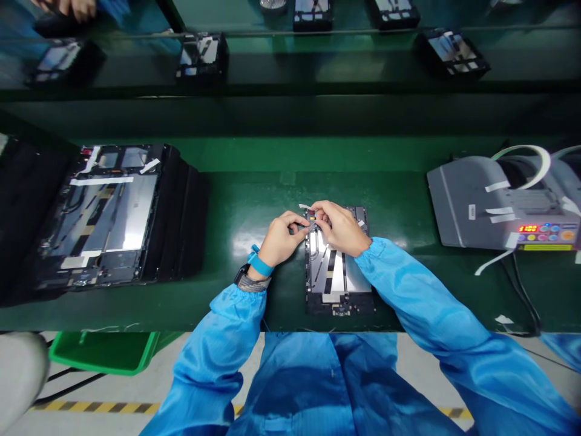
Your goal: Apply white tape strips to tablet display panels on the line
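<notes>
An opened tablet (pixel 338 275) lies on the green bench in front of me, its silvery inner plate and dark flex cables facing up. At its upper left corner, my left hand (pixel 282 239) is closed, thumb and forefinger pinched together; what is between them is too small to make out. My right hand (pixel 341 229) reaches over the tablet's top part with its fingers closed close to the left fingertips. A short white tape strip (pixel 305 207) sticks out leftward from the right fingers. The right hand hides part of the tablet's upper area.
Stacked opened tablets (pixel 113 212) with white tape strips stand at left. At right is a grey tape dispenser (pixel 476 203) with a lit red display and hanging strips. More devices (pixel 202 54) sit on the far conveyor. A green bin (pixel 104 351) is below the bench. Another person's hand (pixel 82 9) shows top left.
</notes>
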